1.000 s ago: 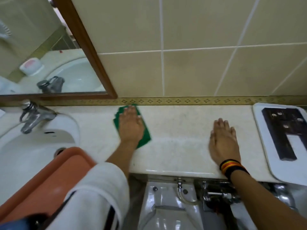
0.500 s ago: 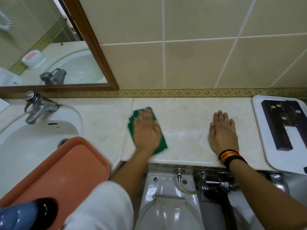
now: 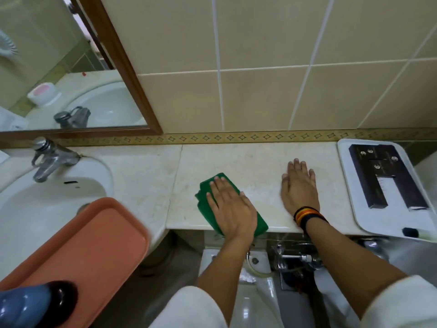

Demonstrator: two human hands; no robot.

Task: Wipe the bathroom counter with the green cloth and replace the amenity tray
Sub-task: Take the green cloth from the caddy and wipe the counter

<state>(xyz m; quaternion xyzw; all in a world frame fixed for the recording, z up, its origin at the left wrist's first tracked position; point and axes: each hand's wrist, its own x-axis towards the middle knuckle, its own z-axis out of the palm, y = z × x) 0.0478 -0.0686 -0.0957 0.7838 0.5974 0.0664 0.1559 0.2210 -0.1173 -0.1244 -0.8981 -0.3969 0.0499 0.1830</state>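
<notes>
One green cloth (image 3: 205, 200), two trays, two hands on the counter (image 3: 255, 162).
Our left hand (image 3: 233, 209) presses flat on the cloth at the front edge, its long axis diagonal; our right hand (image 3: 299, 188) lies spread beside the white tray (image 3: 387, 223); the orange tray (image 3: 94, 237) overlaps the sink (image 3: 35, 204).

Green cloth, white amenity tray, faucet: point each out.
Green cloth (image 3: 203, 194): head view, exposed left part beside the fingers.
White amenity tray (image 3: 390, 217): head view, bare bottom surface.
Faucet (image 3: 50, 159): head view, chrome body.

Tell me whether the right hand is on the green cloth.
No: the right hand lies flat on bare counter; the left hand presses the green cloth.
</notes>
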